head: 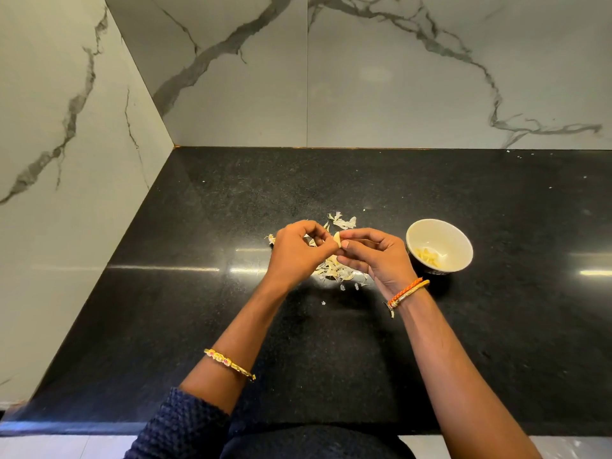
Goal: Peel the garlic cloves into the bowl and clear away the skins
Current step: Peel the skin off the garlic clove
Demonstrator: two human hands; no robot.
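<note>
The tabletop [198, 326] is black and speckled; the bowl [458, 238] is cream; the wall [397, 77] is white marble with grey veins.

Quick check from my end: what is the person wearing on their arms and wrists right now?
The left forearm carries a thin gold bangle with small pink or red details, and a dark blue knitted sleeve is pushed up towards the elbow. The right wrist has an orange braided thread band beside a slim gold bangle. The right forearm is bare. No rings are clear enough to confirm.

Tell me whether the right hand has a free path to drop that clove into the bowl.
Probably yes: the bowl sits just beside the right hand on bare counter, open-topped, nothing between. Both hands pinch the garlic clove, so the left hand must release.
</note>
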